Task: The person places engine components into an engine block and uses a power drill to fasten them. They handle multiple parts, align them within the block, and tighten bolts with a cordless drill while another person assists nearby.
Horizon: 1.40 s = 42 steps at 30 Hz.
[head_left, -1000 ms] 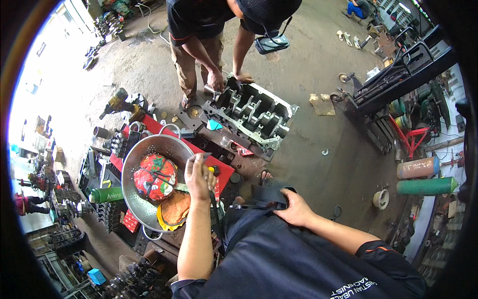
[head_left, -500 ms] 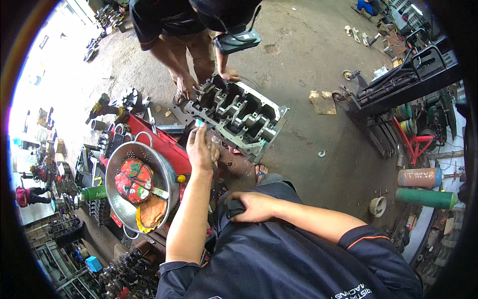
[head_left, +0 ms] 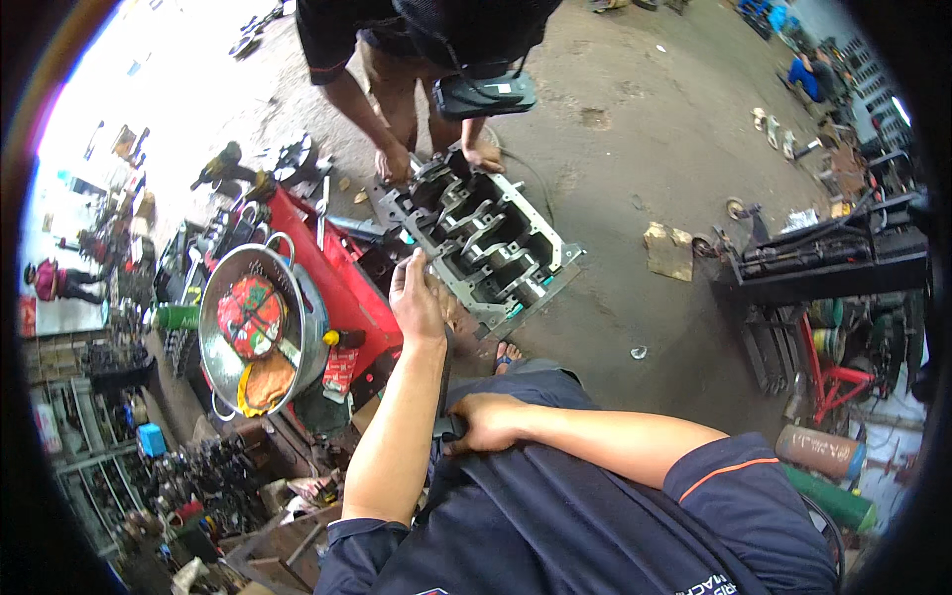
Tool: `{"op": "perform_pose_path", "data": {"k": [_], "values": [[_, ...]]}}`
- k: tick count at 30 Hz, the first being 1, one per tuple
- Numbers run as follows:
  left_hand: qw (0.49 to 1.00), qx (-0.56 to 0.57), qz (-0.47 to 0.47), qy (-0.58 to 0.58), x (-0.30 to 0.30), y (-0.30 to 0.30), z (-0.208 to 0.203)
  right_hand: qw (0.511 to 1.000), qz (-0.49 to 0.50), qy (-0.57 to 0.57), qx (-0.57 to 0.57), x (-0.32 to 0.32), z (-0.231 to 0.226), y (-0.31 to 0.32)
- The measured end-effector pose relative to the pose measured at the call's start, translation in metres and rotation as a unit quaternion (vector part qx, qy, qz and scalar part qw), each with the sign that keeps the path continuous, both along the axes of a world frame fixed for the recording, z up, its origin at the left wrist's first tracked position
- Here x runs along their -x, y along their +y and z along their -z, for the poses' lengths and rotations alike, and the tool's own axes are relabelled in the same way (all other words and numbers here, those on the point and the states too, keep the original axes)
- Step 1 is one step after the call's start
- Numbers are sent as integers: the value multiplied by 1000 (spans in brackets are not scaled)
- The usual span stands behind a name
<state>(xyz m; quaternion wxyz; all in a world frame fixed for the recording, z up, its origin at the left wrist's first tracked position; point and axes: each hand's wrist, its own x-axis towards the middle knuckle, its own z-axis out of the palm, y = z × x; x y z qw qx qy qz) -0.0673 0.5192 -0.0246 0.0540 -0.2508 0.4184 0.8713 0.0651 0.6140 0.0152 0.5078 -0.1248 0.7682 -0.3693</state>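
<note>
My left hand (head_left: 417,302) is raised at the near left edge of a bare engine block (head_left: 486,233), fingers curled and pointing away from me. What it holds, if anything, is hidden. Close to its fingertips a small light-blue spot shows on the block. My right hand (head_left: 486,422) is closed round a black handle (head_left: 451,427) against my front. A dark bar-like shape runs from that handle up behind my left wrist. The block lies with its row of crankshaft bearing caps facing up. Across it, another person's hands (head_left: 393,165) rest at its far edge.
At the left a metal colander (head_left: 312,342) holds a red patterned bundle and an orange-brown piece. It stands beside a red cart (head_left: 337,283) with tools. Cardboard (head_left: 669,252) lies on the floor at right, near a black lifting frame (head_left: 823,253). Engine parts crowd the lower left.
The view has turned, so the surroundings sit differently. My left hand stays near the block's edge, its index finger more extended. My right hand still grips the black handle.
</note>
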Motion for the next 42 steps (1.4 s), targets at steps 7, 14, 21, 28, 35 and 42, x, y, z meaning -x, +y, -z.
{"op": "perform_pose_path", "data": {"k": [7, 14, 21, 28, 35, 42], "values": [[997, 55, -60, -5, 5, -21, -3, 956, 218, -68, 184, -1, 24, 17], [994, 34, -106, -9, 13, -33, -22, 897, 313, -229, 211, 5, 18, 33], [990, 43, -130, 29, 20, -24, -25, 988, -53, -43, 140, 4, 28, 13], [986, 48, -162, 10, 23, -37, -34, 979, -194, -35, 55, 13, 10, 3], [977, 74, -193, 57, 4, -95, -58, 976, -198, 40, 78, 13, 7, 2], [961, 274, -17, -19, -105, -129, -24, 982, -164, 48, 74, 20, 6, 6]]}}
